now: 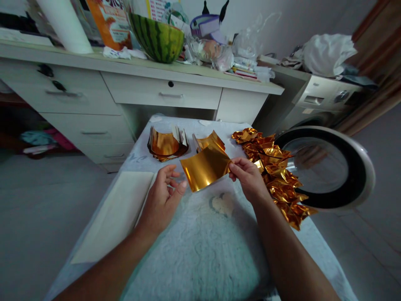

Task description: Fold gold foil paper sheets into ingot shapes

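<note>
A sheet of gold foil paper [205,168] is pinched at its right edge by my right hand [247,177], held a little above the cloth-covered table [200,251]. My left hand [164,198] hovers off the sheet's left edge, fingers apart and slightly curled, with nothing in it. Behind the held sheet lies a small curled stack of gold sheets [213,140], partly hidden by it. Farther left sits a larger curled stack of gold sheets [167,144]. To the right of my right hand, folded gold foil pieces [275,167] are piled along the table's edge.
A white sheet or pad [114,217] lies on the table's left side. Beyond stands a white drawer desk [169,90] bearing a cut watermelon [156,38], an orange bag [109,25] and plastic bags. At right, a washing machine's round door [360,167] hangs open beside the table.
</note>
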`<state>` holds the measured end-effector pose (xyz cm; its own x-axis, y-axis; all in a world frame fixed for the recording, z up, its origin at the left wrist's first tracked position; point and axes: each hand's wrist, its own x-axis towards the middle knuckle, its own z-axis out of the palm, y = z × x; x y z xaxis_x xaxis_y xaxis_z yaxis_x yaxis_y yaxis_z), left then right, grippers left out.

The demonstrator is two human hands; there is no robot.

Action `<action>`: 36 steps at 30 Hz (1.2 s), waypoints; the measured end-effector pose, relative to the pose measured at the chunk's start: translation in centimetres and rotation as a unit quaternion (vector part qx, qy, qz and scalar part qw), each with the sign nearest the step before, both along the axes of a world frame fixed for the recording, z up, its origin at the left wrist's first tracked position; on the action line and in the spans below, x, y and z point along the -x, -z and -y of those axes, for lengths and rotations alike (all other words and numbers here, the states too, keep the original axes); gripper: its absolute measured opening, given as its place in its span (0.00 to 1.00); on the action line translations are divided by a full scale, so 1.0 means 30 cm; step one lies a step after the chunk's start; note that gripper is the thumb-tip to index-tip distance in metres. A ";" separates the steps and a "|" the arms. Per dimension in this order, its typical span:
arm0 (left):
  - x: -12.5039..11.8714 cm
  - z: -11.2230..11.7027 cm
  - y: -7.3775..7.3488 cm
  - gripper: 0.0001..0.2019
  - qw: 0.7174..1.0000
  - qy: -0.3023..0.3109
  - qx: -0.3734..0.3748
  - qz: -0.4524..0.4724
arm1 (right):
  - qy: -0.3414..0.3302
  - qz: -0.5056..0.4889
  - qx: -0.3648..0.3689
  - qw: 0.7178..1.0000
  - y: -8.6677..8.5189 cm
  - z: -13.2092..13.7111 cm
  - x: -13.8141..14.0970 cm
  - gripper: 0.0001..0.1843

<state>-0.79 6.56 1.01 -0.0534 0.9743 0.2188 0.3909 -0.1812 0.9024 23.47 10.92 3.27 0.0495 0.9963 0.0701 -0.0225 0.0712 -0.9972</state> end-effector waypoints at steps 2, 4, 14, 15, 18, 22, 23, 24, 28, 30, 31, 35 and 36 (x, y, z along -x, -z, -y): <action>0.000 -0.005 0.008 0.25 0.999 -0.007 0.019 0.038 | -0.028 -0.017 0.008 0.999 0.014 0.004 0.006 0.13; 0.000 -0.011 0.016 0.27 0.997 -0.011 0.035 0.075 | -0.051 -0.030 0.013 0.998 0.023 0.009 0.010 0.13; -0.004 -0.025 0.024 0.28 0.994 -0.021 0.048 0.095 | -0.094 -0.060 0.041 0.993 0.026 0.029 0.025 0.13; -0.003 -0.025 0.025 0.28 0.994 -0.022 0.044 0.093 | -0.093 -0.062 0.043 0.993 0.026 0.028 0.025 0.13; -0.001 -0.024 0.027 0.29 0.995 -0.025 0.035 0.091 | -0.089 -0.072 0.048 0.992 0.023 0.025 0.021 0.13; 0.003 -0.023 0.023 0.31 0.995 -0.014 0.024 0.097 | -0.079 -0.088 0.048 0.992 0.024 0.021 0.012 0.12; 0.003 -0.022 0.022 0.31 0.995 -0.007 0.023 0.099 | -0.077 -0.090 0.048 0.992 0.025 0.020 0.010 0.12; 0.004 -0.022 0.021 0.31 0.995 -0.002 0.023 0.101 | -0.074 -0.092 0.048 0.992 0.025 0.019 0.008 0.12; 0.004 -0.020 0.025 0.31 0.995 0.009 0.025 0.099 | -0.071 -0.100 0.045 0.991 0.020 0.021 0.006 0.14; 0.004 -0.020 0.027 0.31 0.995 0.009 0.023 0.097 | -0.078 -0.100 0.042 0.991 0.017 0.023 0.007 0.17; 0.004 -0.019 0.028 0.31 0.995 0.008 0.023 0.098 | -0.081 -0.097 0.042 0.991 0.016 0.023 0.007 0.18; 0.001 -0.014 0.019 0.30 0.995 0.002 0.026 0.093 | -0.070 -0.089 0.053 0.992 0.021 0.020 0.008 0.18; 0.000 -0.013 0.014 0.30 0.996 0.001 0.027 0.090 | -0.066 -0.087 0.058 0.992 0.024 0.018 0.008 0.17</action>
